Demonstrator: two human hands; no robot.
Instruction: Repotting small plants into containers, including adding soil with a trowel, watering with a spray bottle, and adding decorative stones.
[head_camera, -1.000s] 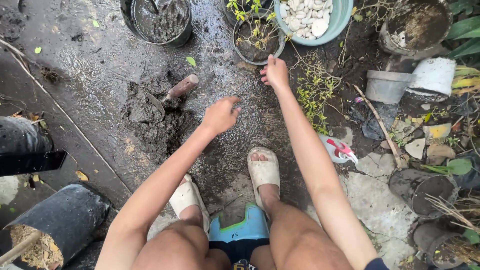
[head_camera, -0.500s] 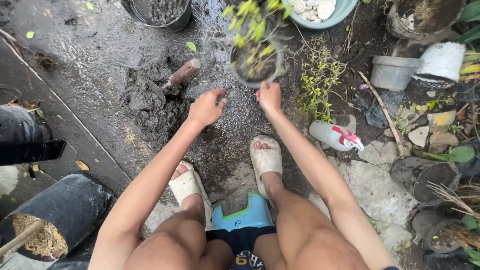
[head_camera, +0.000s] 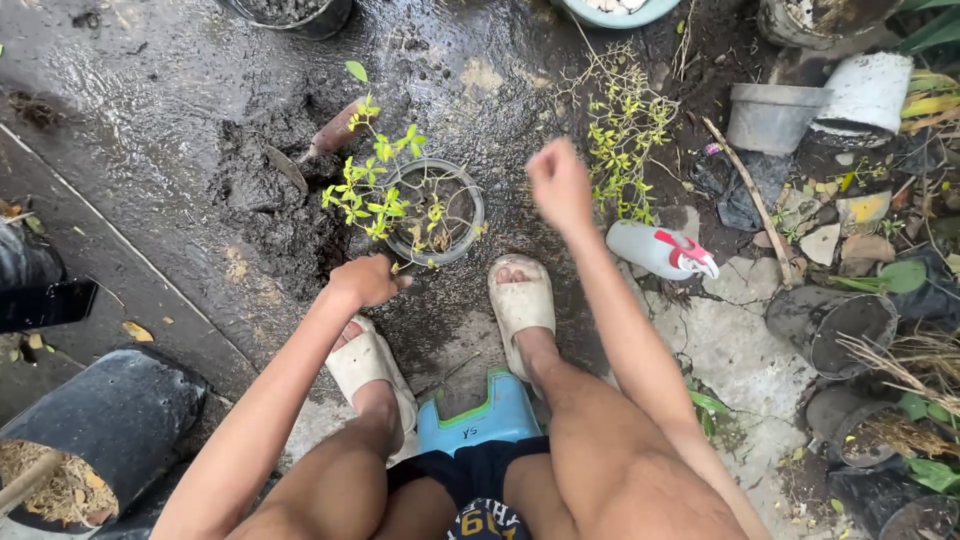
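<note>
Small round dark plastic pot (head_camera: 436, 212) w/ soil and a thin yellow-green leafy plant sits upright on the wet dark concrete ground (head_camera: 150, 120), just ahead of the person's feet in pale slide sandals (head_camera: 522, 305). Left hand (head_camera: 368, 279) is at the pot's near-left rim, fingers curled together; can't tell if they grip the rim or only touch it. Right hand (head_camera: 558, 183) is raised to the right of the pot, apart from it, blurred, fingers folded in loosely, holding nothing visible. Left of the pot: heap of wet dark soil (head_camera: 270, 200) w/ a wooden-handled trowel (head_camera: 325, 135) stuck in it. Right of the right forearm: white spray bottle w/ red trigger (head_camera: 662, 250) lying on its side. Blue plastic stool (head_camera: 478, 425) shows between the legs.
</note>
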